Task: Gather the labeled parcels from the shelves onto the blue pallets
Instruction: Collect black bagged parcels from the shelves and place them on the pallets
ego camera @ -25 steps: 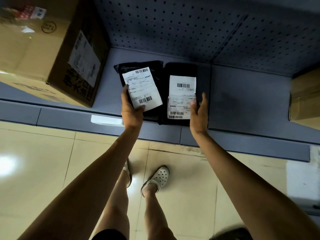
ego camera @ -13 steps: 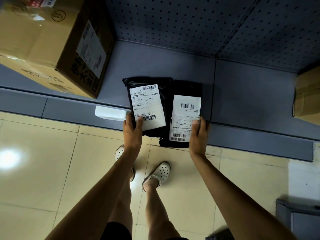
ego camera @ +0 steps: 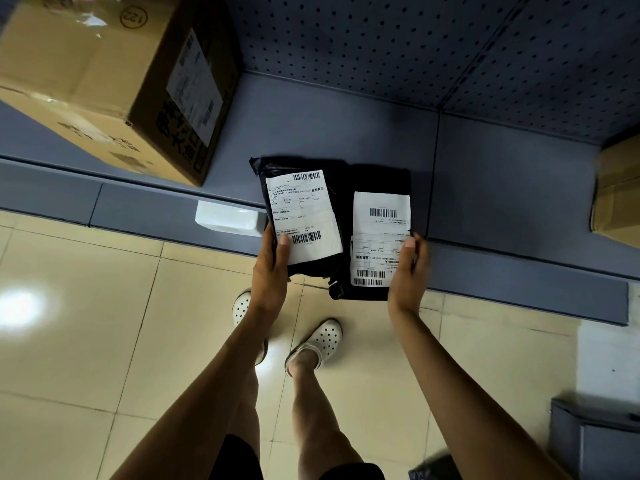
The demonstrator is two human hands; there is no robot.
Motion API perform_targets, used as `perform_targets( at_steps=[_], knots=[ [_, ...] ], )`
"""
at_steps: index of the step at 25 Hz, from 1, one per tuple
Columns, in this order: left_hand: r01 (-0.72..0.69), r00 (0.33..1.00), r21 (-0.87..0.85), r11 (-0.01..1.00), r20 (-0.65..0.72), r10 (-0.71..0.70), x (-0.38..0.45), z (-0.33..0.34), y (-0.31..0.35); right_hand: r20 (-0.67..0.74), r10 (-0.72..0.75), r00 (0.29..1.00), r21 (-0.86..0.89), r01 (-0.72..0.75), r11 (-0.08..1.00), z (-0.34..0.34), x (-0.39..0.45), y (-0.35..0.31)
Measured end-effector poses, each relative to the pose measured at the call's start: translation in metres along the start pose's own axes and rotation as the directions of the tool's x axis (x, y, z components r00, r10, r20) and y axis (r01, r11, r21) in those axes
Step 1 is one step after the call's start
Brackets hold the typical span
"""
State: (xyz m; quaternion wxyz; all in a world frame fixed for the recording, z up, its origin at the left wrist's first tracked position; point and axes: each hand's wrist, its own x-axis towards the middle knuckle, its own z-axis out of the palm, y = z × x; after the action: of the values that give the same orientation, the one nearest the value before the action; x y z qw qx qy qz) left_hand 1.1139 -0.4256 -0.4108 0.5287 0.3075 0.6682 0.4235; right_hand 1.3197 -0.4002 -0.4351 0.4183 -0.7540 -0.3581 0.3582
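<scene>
cardboard carton (ego camera: 100, 77) sits on the grey metal shelf (ego camera: 311, 126), left of two flat black plastic mailer parcels; a second carton (ego camera: 616, 192) is far right. left parcel (ego camera: 301, 216) and right parcel (ego camera: 375, 233) overhang the shelf's front edge, each with a white barcode label. left hand (ego camera: 270, 268) and right hand (ego camera: 408, 271) each have a grip clenched on one parcel.

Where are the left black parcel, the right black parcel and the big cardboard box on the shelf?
left black parcel (ego camera: 300, 216): head view, on its white label.
right black parcel (ego camera: 379, 237): head view, on its white label.
big cardboard box (ego camera: 79, 77): head view, on its tan top face.
</scene>
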Motion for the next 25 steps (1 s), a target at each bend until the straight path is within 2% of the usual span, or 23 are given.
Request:
perform_targets(
  at_steps=[7,11,20,25],
  knots=[
    [-0.104,0.993,-0.109,0.989,-0.06,0.098,-0.025,-0.025,0.026,0.013,-0.025,1.0,0.109,0.024,0.994,0.006,-0.021,-0.033],
    [-0.124,0.985,-0.142,0.982,-0.133,0.105,-0.043,-0.043,0.038,0.051,-0.028,0.998,0.204,0.017,0.979,0.007,-0.047,-0.05],
    [-0.215,0.959,-0.14,0.966,-0.217,0.182,-0.102,-0.094,0.059,0.03,-0.155,0.987,0.245,0.143,0.959,0.003,-0.109,-0.094],
    [-0.308,0.913,-0.107,0.945,-0.311,0.262,-0.154,-0.137,0.084,0.035,-0.229,0.973,0.349,0.203,0.915,0.006,-0.169,-0.134]
  ],
)
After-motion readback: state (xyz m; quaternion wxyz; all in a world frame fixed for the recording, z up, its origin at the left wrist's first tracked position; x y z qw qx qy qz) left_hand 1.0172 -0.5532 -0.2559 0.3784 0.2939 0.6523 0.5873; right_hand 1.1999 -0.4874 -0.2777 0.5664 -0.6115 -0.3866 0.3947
